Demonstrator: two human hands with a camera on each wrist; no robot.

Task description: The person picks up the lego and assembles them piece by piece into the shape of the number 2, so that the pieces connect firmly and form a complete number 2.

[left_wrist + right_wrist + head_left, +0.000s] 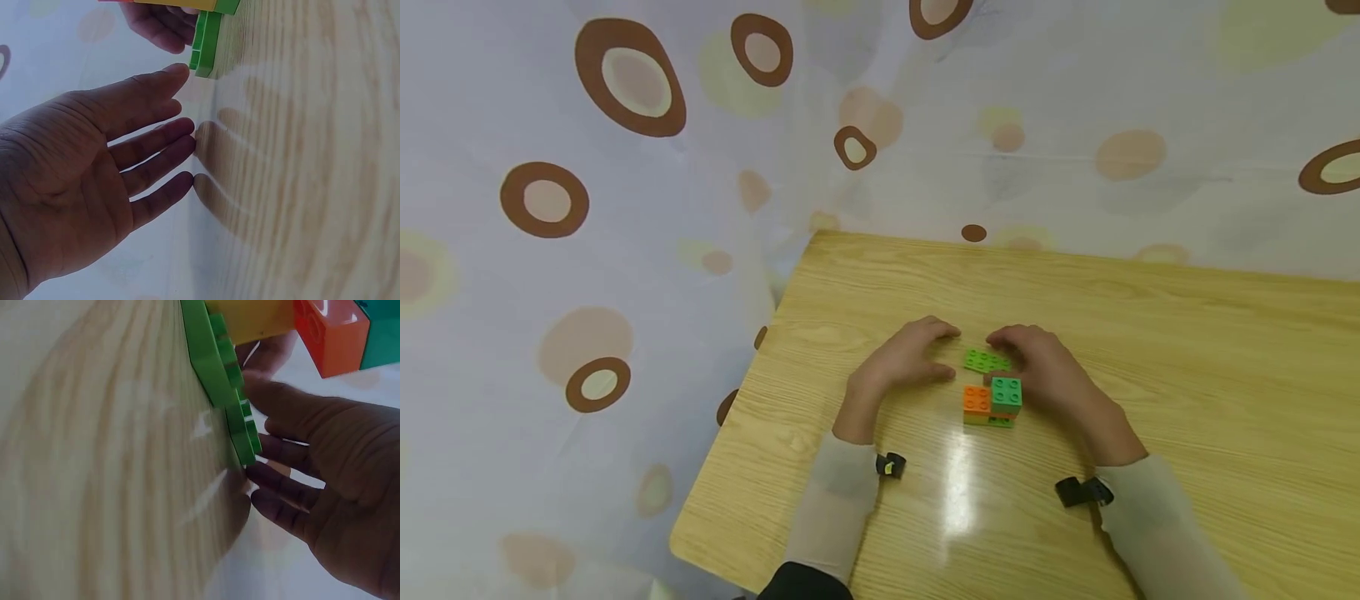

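Observation:
A flat light green building plate (pixel 983 360) lies on the table between the hands. Just nearer stands a small stack of bricks: an orange brick (pixel 976 397) beside a taller green brick (pixel 1006 390), with a yellow brick (pixel 253 319) and a green plate (pixel 209 356) below. My left hand (pixel 910 354) rests left of the loose plate, apart from it, fingers spread and holding nothing. My right hand (pixel 1052 371) is at the plate's right end, fingers loosely bent, thumb close to the stack; whether its fingertips touch the plate is hard to tell.
The wooden table (pixel 1225 375) extends to the right, with its left edge beyond my left arm. A patterned curtain (pixel 647 292) hangs along the back and left. Dark bands with small devices (pixel 891 465) sit at both wrists.

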